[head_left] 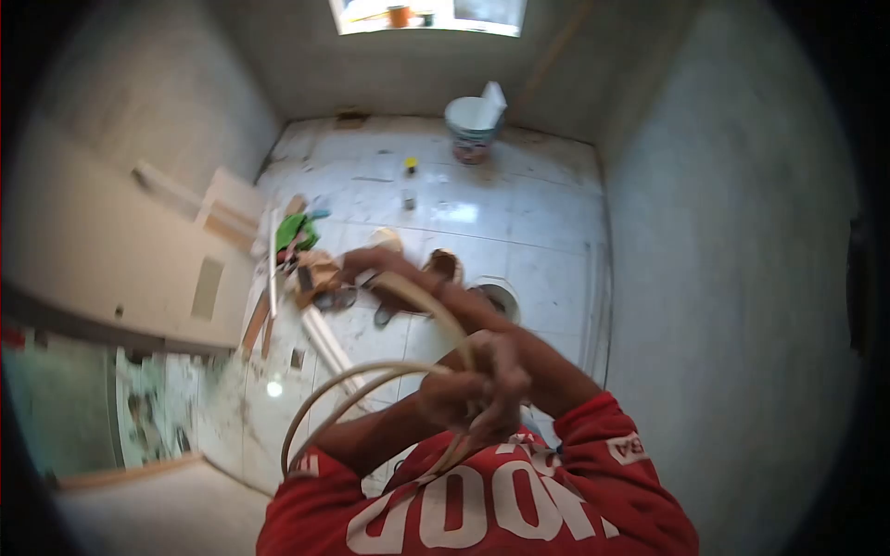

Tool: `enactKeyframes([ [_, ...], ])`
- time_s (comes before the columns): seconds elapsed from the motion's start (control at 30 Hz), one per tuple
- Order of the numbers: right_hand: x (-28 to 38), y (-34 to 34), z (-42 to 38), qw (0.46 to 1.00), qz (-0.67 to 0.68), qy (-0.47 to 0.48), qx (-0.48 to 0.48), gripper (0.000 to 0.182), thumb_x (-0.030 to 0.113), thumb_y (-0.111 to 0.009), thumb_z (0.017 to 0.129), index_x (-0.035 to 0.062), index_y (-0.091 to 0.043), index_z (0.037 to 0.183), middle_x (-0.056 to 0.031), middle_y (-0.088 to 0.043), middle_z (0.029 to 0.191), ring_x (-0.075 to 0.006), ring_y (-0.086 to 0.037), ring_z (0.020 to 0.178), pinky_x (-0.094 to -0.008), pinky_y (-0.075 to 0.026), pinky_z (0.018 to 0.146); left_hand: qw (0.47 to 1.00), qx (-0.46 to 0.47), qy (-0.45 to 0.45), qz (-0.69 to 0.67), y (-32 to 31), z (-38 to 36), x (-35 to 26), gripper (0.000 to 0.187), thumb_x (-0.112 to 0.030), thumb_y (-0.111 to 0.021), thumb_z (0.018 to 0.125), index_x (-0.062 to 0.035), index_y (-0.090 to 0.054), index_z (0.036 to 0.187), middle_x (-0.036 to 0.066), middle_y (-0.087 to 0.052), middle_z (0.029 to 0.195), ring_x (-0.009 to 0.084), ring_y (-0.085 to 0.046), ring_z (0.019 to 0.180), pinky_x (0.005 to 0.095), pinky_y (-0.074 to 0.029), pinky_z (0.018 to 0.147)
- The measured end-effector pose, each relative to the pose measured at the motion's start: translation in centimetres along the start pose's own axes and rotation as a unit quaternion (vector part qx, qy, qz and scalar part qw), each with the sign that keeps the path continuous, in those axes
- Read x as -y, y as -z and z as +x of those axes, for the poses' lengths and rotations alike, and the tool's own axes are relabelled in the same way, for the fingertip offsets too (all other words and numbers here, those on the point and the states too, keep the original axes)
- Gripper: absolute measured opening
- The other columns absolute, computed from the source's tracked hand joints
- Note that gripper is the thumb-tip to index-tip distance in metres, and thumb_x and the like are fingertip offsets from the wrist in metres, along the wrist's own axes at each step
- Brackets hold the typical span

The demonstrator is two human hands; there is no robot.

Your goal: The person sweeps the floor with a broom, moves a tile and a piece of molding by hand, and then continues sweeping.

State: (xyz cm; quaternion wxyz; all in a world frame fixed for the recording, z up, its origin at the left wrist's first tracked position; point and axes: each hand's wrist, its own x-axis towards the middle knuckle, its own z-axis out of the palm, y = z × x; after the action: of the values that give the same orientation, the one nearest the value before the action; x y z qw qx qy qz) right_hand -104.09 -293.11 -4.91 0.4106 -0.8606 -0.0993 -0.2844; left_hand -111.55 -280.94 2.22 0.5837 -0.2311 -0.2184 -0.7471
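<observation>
A long cream-coloured flexible strip (324,394) is looped in front of my chest, with wide coils bulging to the left. My left hand (477,389) is closed around the gathered loops, close to my red shirt. Farther out, my right hand (371,266) has its fingers curled at the far part of the strip, which arcs back towards my left hand. My right forearm reaches across above the left one. Motion blur softens both hands.
A bucket (471,130) stands near the far wall. Left of centre lie a green cloth (295,232), a white pipe (273,264), wood pieces (255,324) and a long white profile (331,347). A small yellow-capped bottle (411,167) is on the tiled floor (547,213).
</observation>
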Motion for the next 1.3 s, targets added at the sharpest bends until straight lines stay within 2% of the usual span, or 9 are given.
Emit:
enactKeyframes([
  [0.1,0.8,-3.0,-0.9,0.999,0.012,0.01,0.041,0.044,0.011,-0.064,0.088,0.0066,-0.055,0.13,-0.0173,-0.066,0.111,-0.0269,-0.062,0.106,-0.0417,-0.048,0.096,0.994,-0.041,0.053,0.081,-0.2,-1.3,0.4,0.022,-0.011,-0.059,0.097,0.0051,-0.066,0.084,0.014,-0.06,0.064,0.0153,-0.053,0.043,0.0243,-0.042,0.038],
  [0.2,2.6,3.5,-0.3,0.923,0.236,-0.197,0.234,0.055,0.008,-0.059,0.089,0.0026,-0.047,0.143,-0.022,-0.067,0.118,-0.0309,-0.065,0.112,-0.0391,-0.051,0.099,0.989,-0.043,0.106,0.091,1.9,-5.4,-0.4,0.02,-0.008,-0.06,0.096,0.0053,-0.068,0.083,0.016,-0.06,0.063,0.0155,-0.052,0.041,0.0251,-0.043,0.036],
  [0.37,6.6,10.7,-5.7,0.805,0.458,-0.344,0.154,0.074,0.054,-0.045,0.098,-0.004,-0.043,0.144,-0.0227,-0.062,0.131,-0.0337,-0.06,0.122,-0.0462,-0.051,0.101,0.984,-0.115,0.114,0.075,5.3,-9.3,-0.4,0.017,-0.003,-0.06,0.094,0.0062,-0.067,0.082,0.02,-0.062,0.069,0.0164,-0.051,0.04,0.0282,-0.045,0.037],
  [0.5,10.6,8.3,-7.7,0.913,0.118,-0.253,0.297,0.112,0.051,-0.08,0.074,-0.0083,-0.021,0.15,-0.0298,-0.068,0.098,-0.0389,-0.068,0.096,-0.0394,-0.055,0.085,0.949,-0.095,0.298,0.046,10.2,-9.4,0.7,0.01,-0.005,-0.063,0.091,0.0031,-0.069,0.094,0.02,-0.066,0.079,0.0217,-0.061,0.056,0.0331,-0.053,0.053],
  [0.57,11.8,6.0,-9.0,0.901,0.192,-0.326,0.213,0.103,0.035,-0.087,0.063,-0.0139,-0.033,0.137,-0.0285,-0.069,0.098,-0.0395,-0.069,0.095,-0.0413,-0.056,0.083,0.913,-0.083,0.4,0.023,12.3,-7.5,2.3,0.011,-0.006,-0.064,0.091,0.0024,-0.069,0.096,0.02,-0.066,0.081,0.0218,-0.062,0.059,0.0332,-0.053,0.057],
  [0.7,11.4,6.8,-13.2,0.891,0.221,-0.363,0.158,0.041,0.03,-0.067,0.083,-0.0031,-0.063,0.107,-0.0216,-0.07,0.081,-0.036,-0.07,0.081,-0.0428,-0.056,0.077,0.836,-0.049,0.546,0.02,18.0,-2.7,5.0,0.014,-0.007,-0.064,0.09,0.0011,-0.068,0.101,0.019,-0.067,0.085,0.022,-0.064,0.066,0.0336,-0.053,0.063],
  [0.87,0.5,9.4,-27.1,0.92,-0.046,-0.388,0.041,0.029,0.025,-0.056,0.087,0.0049,-0.069,0.103,-0.02,-0.071,0.091,-0.0384,-0.069,0.087,-0.0461,-0.054,0.08,0.726,-0.039,0.647,0.227,30.7,2.9,8.7,0.019,-0.008,-0.065,0.089,-0.0007,-0.067,0.106,0.018,-0.069,0.09,0.0223,-0.066,0.075,0.0341,-0.054,0.071],
  [1.03,-9.4,13.8,-43.3,0.765,-0.033,-0.545,-0.343,0.023,0.02,-0.055,0.09,0.003,-0.07,0.092,-0.0217,-0.069,0.09,-0.041,-0.066,0.085,-0.0486,-0.051,0.075,0.483,0.031,0.572,0.663,48.0,4.1,14.3,0.025,-0.009,-0.066,0.088,-0.0024,-0.067,0.112,0.017,-0.07,0.095,0.0226,-0.068,0.083,0.0345,-0.054,0.079],
  [1.3,-16.9,12.2,-60.3,0.445,0.184,-0.755,-0.445,0.051,0.041,-0.051,0.101,-0.0038,-0.057,0.076,-0.0089,-0.049,0.053,-0.0189,-0.053,0.051,-0.0388,-0.045,0.053,0.609,-0.353,0.513,0.491,58.6,-4.2,13.3,0.048,-0.024,-0.068,0.09,-0.0039,-0.056,0.132,0.012,-0.069,0.107,0.0249,-0.066,0.102,0.0384,-0.051,0.09],
])
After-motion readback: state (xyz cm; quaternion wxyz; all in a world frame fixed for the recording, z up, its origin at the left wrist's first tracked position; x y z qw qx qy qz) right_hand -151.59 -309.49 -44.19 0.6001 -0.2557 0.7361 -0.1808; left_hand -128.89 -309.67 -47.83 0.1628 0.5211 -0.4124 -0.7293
